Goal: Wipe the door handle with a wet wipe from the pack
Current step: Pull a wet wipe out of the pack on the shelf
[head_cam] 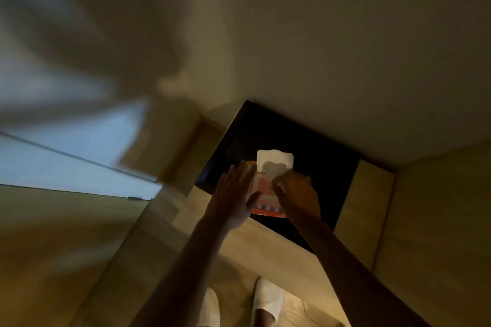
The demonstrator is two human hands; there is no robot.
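Pack lies lengthwise, white flap pointing away.

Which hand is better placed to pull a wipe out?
Right. The right hand curls fingers over the middle of the pack, below the lifted flap; the left hand lies open along its edge, likely steadying it.

Dim, warm light; heavy motion blur upper left, pale bluish glow there.
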